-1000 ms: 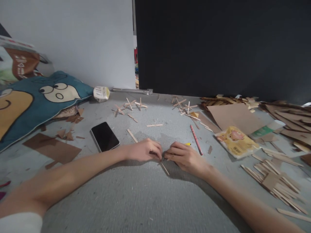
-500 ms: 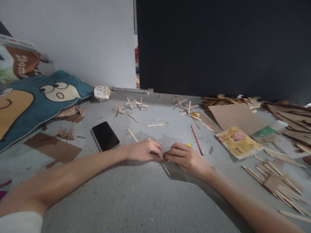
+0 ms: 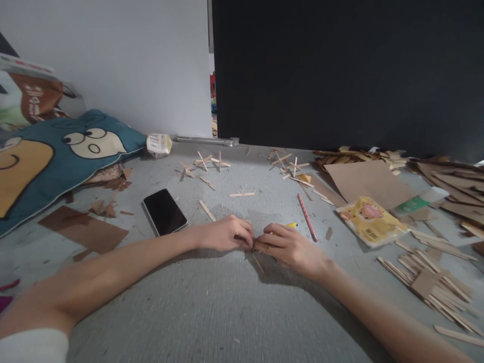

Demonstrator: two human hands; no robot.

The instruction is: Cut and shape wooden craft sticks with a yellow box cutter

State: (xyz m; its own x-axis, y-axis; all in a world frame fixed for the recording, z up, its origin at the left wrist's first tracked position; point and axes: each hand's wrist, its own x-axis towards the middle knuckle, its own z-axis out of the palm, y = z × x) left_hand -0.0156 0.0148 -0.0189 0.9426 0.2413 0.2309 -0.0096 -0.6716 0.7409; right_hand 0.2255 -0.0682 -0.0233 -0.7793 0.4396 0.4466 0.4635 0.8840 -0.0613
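Observation:
Both hands meet on the grey floor in the middle of the view. My left hand [image 3: 226, 234] is curled with its fingers pinched on a thin wooden stick [image 3: 258, 262] that pokes out below the fingertips. My right hand [image 3: 288, 246] is also closed, its fingertips pressed against the same stick, touching the left hand's fingers. A small yellow object [image 3: 291, 226] shows just behind the right hand; what it is cannot be made out.
A black phone [image 3: 164, 212] lies left of the hands. A red pencil [image 3: 306, 217], a yellow packet [image 3: 369, 220], cardboard sheets [image 3: 366, 180] and piles of wooden sticks [image 3: 434, 287] fill the right. Loose sticks [image 3: 206, 164] lie further back. A teal cushion [image 3: 56, 161] sits left.
My right hand has shifted slightly left, closing over the stick so less of it shows. The left hand has barely moved.

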